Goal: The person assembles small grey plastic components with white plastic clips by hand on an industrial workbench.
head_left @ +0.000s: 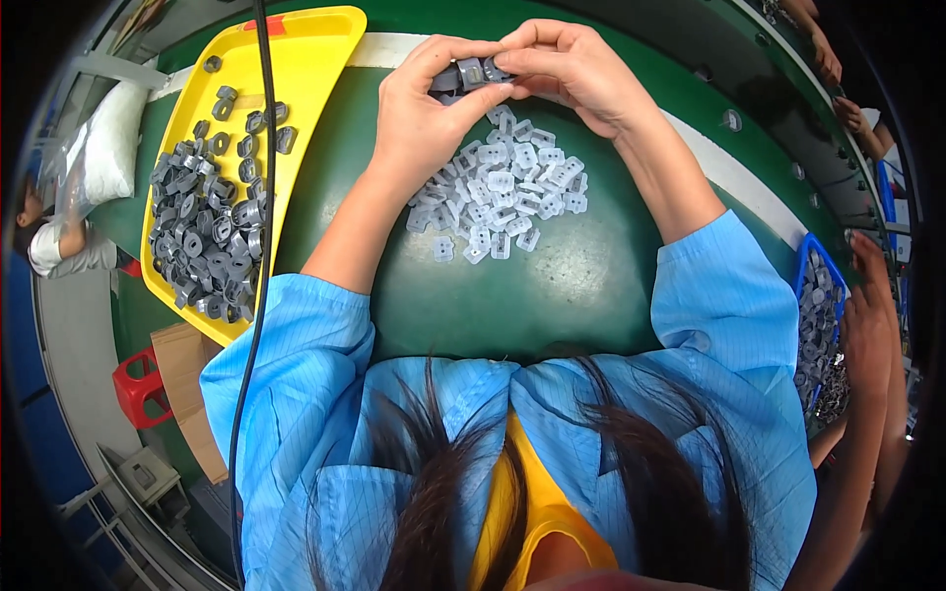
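Hands meet at twelve o'clock over the green belt: my left hand and right hand pinch one small grey part between thumbs and fingertips, clamped from both sides, likely to steady it. Pale clips lie heaped just below, within reach; dark parts fill the yellow tray at ten o'clock.

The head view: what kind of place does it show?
Probably a factory assembly line. Both hands, left hand and right hand, hold a small grey part over a green conveyor belt. A yellow tray holds many dark grey parts, and pale parts lie heaped on the belt.
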{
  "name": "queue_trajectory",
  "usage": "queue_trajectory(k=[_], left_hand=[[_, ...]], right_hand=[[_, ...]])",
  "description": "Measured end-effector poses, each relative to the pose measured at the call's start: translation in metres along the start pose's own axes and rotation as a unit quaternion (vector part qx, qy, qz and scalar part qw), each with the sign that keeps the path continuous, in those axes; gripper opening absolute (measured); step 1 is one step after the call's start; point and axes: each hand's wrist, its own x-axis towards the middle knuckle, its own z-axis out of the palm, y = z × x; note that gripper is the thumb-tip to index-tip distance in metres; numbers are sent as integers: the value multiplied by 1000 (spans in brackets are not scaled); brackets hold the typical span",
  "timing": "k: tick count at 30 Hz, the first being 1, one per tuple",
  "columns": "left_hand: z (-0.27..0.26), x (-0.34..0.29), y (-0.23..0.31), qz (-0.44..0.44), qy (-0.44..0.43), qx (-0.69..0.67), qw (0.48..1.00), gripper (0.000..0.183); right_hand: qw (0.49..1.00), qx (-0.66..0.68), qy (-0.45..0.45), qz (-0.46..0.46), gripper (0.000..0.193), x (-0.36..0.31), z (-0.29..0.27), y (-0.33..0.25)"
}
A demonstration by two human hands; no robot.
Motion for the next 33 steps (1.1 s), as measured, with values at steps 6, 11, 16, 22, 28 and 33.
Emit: queue_trajectory(k=[6,11,16,22,28,33], left_hand=[[2,2,3,-79,19,-55,995,30],[2,2,-3,-48,13,-62,997,29],[-2,3,1,8,-24,2,1000,28],[-9,5,2,-35,-94,-57,993,30],[-8,5,3,6,-64,-17,998,30],[-10,3,5,-27,-46,-19,998,29]], right_hand=[[989,108,-77,69,30,4,-24,-6],[999,-17,-35,20,27,1,-6,-2],[993,-107,-32,-33,24,1,-13,-2],[989,-128,-71,30,16,-5,-14,-14],[990,-125,-71,-15,16,-9,-3,-17],[959,-273,33,-69,14,-9,14,-16]])
